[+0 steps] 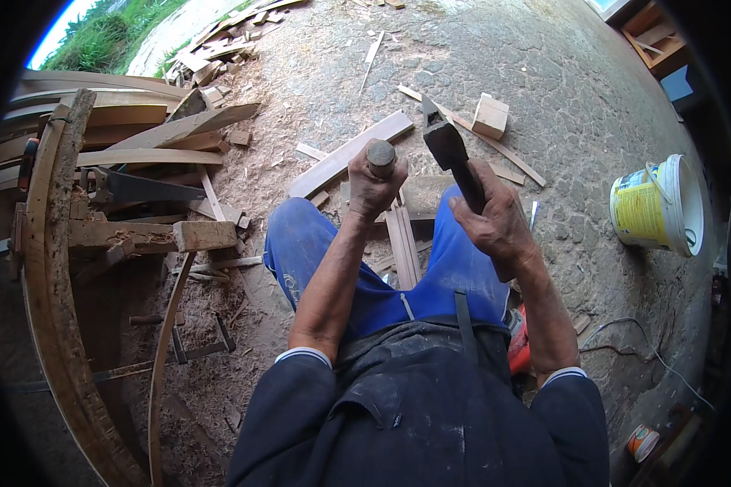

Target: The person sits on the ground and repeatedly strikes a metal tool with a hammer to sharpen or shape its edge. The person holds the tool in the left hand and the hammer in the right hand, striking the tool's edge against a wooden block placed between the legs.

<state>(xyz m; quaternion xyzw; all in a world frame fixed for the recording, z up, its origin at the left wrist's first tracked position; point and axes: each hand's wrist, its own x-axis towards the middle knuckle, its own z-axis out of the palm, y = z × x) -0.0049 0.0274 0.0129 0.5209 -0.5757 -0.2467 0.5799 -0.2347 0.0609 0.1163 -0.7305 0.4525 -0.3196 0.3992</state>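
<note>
My left hand (369, 188) is wrapped round a chisel (381, 154); only the round, worn butt of its handle shows above the fist, and the blade is hidden below. In my right hand (495, 215) is a hammer (447, 144), gripped by its dark handle, its head raised to the right of the chisel's butt. Beneath the hands, between my knees, lies a long wooden piece (404, 243) with lengthwise lines. A wider wooden block (427, 197) sits just beyond it, partly covered by my hands and leg.
Ahead lie a plank (353, 152), a thin strip (508, 152) and a pale wood block (490, 116). At left, a handsaw (142, 188) rests among stacked curved boards (126, 154) near a rough wooden frame (53, 243). A white-yellow bucket (654, 205) and a cable (650, 345) are at right.
</note>
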